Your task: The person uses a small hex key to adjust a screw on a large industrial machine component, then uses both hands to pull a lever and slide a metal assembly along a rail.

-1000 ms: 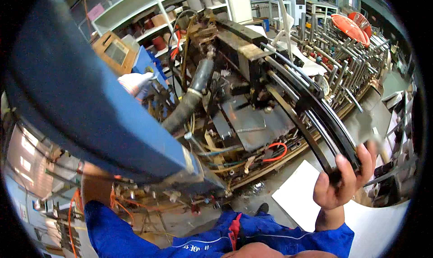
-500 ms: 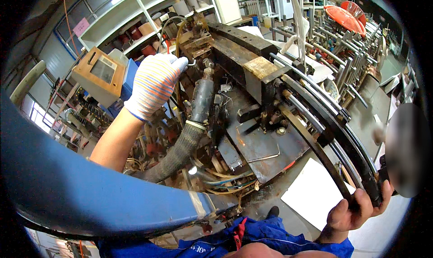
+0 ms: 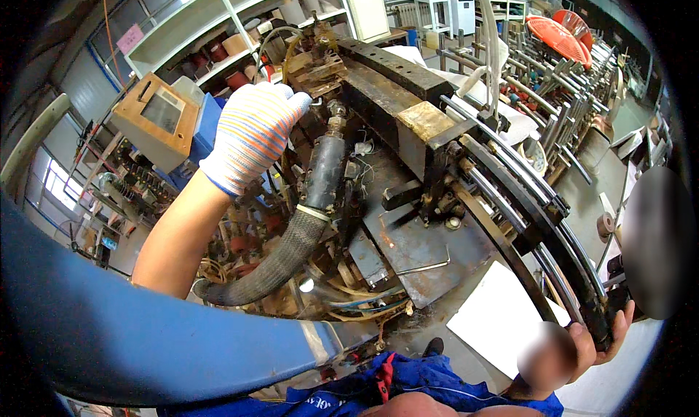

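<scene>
Overlooking gloved left hand [image 3: 251, 136]: pink sign [image 3: 130, 38].

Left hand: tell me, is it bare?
No, the left hand wears a striped knit glove, raised above the black hose.

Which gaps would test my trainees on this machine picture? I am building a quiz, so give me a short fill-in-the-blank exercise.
1. The left hand wears a striped knit ____.
2. The right hand grips the lower end of the curved ____ rails.
3. The hose below the left hand is covered in ____ braided sleeving.
4. On the floor lies a flat ____ sheet.

Missing words: glove; black; grey; white
</scene>
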Demonstrator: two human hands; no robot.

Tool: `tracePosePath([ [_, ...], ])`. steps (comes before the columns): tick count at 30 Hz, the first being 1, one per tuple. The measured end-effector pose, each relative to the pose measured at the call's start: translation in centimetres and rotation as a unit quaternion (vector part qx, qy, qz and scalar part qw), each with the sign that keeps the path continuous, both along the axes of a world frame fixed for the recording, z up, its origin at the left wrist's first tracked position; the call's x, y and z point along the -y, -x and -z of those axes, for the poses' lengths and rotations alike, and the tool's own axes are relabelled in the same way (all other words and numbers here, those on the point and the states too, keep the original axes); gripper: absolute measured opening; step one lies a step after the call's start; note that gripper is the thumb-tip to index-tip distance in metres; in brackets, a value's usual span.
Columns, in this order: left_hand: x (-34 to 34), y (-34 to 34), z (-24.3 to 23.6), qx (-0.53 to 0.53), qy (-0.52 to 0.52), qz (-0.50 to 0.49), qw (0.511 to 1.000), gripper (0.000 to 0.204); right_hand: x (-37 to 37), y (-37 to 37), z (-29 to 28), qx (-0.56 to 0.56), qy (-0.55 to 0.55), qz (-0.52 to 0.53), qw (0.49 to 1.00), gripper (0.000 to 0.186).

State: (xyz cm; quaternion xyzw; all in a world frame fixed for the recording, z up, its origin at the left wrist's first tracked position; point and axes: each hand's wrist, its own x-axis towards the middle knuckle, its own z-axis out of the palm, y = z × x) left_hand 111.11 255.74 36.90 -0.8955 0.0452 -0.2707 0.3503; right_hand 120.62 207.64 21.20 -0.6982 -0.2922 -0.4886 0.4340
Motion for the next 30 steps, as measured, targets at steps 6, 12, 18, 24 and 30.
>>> tracePosePath([
  [6, 2.1, -0.9, -1.2, -0.032, -0.040, -0.052, 0.997, 0.013, 0.2, 0.1, -0.2, -0.015, -0.012, 0.018, 1.000, 0.038],
  [12, 2.5, -1.2, -2.4, -0.056, -0.137, -0.042, 0.988, 0.009, -0.1, -0.8, -1.9, 0.138, 0.145, 0.078, 0.977, 0.044],
  [18, 2.5, -2.7, -3.2, -0.076, -0.167, 0.007, 0.983, 0.005, -0.8, -0.4, -1.8, 0.098, 0.090, 0.033, 0.990, 0.040],
  [24, 2.1, -2.8, -4.0, -0.101, -0.159, 0.009, 0.982, 0.008, -1.0, -0.3, -1.0, 0.085, 0.039, 0.036, 0.995, 0.025],
  [30, 1.2, -3.1, -1.3, -0.064, -0.119, -0.046, 0.990, 0.007, -1.6, -0.7, -1.3, 0.135, 0.024, 0.060, 0.989, 0.019],
])
